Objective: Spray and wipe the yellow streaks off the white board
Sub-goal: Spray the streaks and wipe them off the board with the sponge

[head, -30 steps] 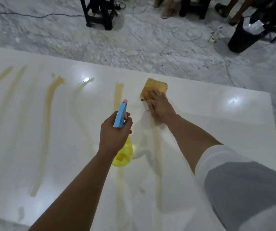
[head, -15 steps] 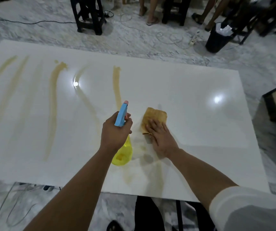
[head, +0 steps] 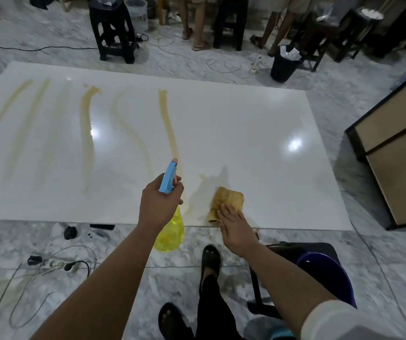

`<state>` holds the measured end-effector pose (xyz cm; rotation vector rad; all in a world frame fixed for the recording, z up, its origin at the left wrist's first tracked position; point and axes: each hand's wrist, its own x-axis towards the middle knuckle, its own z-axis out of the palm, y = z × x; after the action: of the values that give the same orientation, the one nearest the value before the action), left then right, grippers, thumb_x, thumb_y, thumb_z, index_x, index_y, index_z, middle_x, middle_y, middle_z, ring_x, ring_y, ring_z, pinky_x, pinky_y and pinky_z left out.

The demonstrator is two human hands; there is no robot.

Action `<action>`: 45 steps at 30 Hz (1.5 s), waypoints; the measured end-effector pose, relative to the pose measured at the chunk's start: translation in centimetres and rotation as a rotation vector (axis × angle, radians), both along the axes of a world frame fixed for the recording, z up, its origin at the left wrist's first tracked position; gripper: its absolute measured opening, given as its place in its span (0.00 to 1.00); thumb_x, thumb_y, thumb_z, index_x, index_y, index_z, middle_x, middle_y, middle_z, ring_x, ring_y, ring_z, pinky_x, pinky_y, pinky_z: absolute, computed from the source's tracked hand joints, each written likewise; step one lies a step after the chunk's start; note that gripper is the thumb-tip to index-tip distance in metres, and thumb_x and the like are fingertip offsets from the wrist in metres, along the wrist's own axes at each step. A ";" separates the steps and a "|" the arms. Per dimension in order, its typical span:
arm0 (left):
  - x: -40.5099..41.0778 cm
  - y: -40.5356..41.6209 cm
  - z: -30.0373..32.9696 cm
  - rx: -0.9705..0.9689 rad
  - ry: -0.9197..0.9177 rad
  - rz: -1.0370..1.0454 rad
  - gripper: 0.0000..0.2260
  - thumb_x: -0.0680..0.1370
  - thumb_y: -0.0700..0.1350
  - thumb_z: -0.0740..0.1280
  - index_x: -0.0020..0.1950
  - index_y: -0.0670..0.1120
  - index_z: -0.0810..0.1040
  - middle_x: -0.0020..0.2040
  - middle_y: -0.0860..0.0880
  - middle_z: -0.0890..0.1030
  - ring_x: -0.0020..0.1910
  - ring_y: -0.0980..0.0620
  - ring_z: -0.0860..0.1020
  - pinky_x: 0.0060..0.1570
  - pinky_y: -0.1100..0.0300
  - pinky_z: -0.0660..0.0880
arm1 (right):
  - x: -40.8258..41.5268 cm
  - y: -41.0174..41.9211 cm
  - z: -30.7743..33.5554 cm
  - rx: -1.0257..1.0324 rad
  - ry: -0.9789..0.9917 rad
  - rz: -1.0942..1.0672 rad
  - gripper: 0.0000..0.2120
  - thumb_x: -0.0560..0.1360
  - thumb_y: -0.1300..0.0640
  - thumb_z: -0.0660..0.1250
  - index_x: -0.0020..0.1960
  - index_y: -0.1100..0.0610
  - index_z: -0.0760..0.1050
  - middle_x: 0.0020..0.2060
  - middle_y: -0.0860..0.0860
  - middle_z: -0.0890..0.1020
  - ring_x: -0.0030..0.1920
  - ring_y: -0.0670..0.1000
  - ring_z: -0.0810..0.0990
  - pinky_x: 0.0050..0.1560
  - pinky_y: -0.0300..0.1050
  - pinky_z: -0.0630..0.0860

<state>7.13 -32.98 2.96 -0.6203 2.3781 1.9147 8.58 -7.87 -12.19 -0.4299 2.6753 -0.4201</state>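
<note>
The white board [head: 234,133] lies flat before me, with several yellow streaks [head: 86,133] running across its left and middle. My left hand [head: 159,204] grips a spray bottle [head: 170,231] with a yellow body and a blue head, held over the board's near edge. With flat fingers, my right hand [head: 236,229] presses a yellow cloth [head: 226,202] onto the board at its near edge. A wet smear spreads left of the cloth.
A black stool [head: 113,33], a black bin [head: 284,63], cables and people's legs are beyond the board. A wooden cabinet [head: 398,153] stands at the right. A blue basin [head: 329,273] on a stool is near my right arm. Cables [head: 49,263] lie at the lower left.
My right hand has dragged the cloth down the streak from the far part of the board to its near edge. The left hand kept the bottle steady. The view pulled back.
</note>
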 end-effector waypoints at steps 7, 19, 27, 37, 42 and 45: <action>3.4 -1.2 3.7 0.044 0.064 0.026 0.04 0.82 0.40 0.72 0.48 0.48 0.82 0.52 0.50 0.87 0.31 0.56 0.85 0.54 0.37 0.85 | 3.6 -0.1 4.3 0.051 -0.025 -0.160 0.23 0.85 0.44 0.46 0.68 0.49 0.75 0.63 0.51 0.81 0.59 0.55 0.81 0.57 0.54 0.80; 4.6 -1.3 9.3 -0.024 0.154 -0.034 0.02 0.81 0.42 0.72 0.50 0.48 0.82 0.51 0.44 0.87 0.32 0.53 0.87 0.49 0.48 0.83 | 6.0 4.4 13.1 -0.445 -0.172 -1.081 0.15 0.85 0.55 0.55 0.51 0.63 0.77 0.47 0.59 0.81 0.46 0.56 0.79 0.52 0.54 0.79; 5.5 -0.5 11.9 0.006 0.199 -0.093 0.01 0.81 0.41 0.73 0.51 0.46 0.83 0.52 0.43 0.87 0.34 0.48 0.87 0.46 0.47 0.85 | 2.5 4.4 19.8 -1.517 -0.393 -1.254 0.21 0.83 0.47 0.62 0.68 0.60 0.76 0.62 0.63 0.82 0.61 0.67 0.82 0.53 0.63 0.83; 6.6 -2.0 14.9 -0.010 0.289 -0.101 0.02 0.81 0.40 0.73 0.49 0.45 0.82 0.51 0.44 0.87 0.37 0.43 0.87 0.42 0.54 0.83 | -1.0 0.9 26.1 -1.706 -0.412 -0.892 0.21 0.82 0.52 0.65 0.71 0.61 0.72 0.61 0.59 0.82 0.60 0.59 0.81 0.59 0.53 0.80; 6.9 -2.4 15.2 -0.048 0.317 -0.090 0.03 0.81 0.40 0.73 0.48 0.46 0.82 0.50 0.39 0.86 0.36 0.44 0.87 0.43 0.49 0.85 | -1.6 -0.3 27.4 -1.785 -0.453 -0.953 0.22 0.79 0.51 0.66 0.71 0.57 0.74 0.55 0.55 0.83 0.53 0.56 0.82 0.52 0.49 0.78; 6.9 -2.1 15.2 -0.046 0.328 -0.083 0.03 0.81 0.40 0.73 0.48 0.47 0.82 0.50 0.39 0.87 0.37 0.43 0.88 0.42 0.52 0.84 | -1.7 -0.3 27.1 -1.823 -0.487 -1.021 0.25 0.78 0.51 0.56 0.70 0.61 0.76 0.57 0.58 0.81 0.55 0.59 0.80 0.60 0.54 0.74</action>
<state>14.03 -35.06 18.16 -0.2163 2.5918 2.0691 6.84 -8.16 14.89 0.6121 1.0871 -2.6454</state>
